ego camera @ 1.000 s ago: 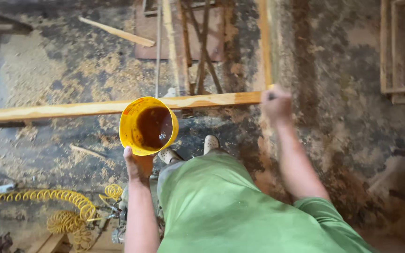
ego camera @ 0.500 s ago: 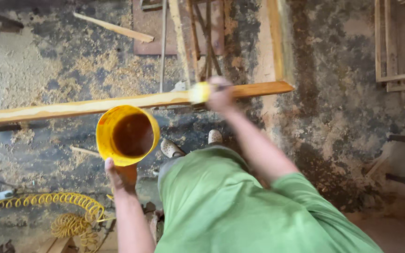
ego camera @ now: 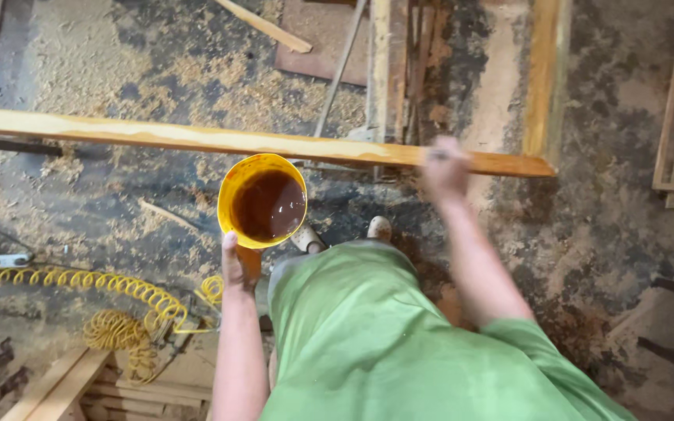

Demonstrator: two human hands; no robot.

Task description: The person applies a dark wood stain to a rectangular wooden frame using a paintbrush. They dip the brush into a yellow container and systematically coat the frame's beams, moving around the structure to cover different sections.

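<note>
Plank under right hand

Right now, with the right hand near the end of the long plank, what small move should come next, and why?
Probably stroke the right hand left along the plank: its right end looks darker and coated, while the long left stretch is pale. The left hand holds the yellow bucket of brown liquid nearby.

Left hand grips yellow bucket of dark brown liquid from below. Right hand, blurred, closed on something at long wooden plank, near its darker right end. Yellow coiled hose on sawdust-strewn floor.
</note>
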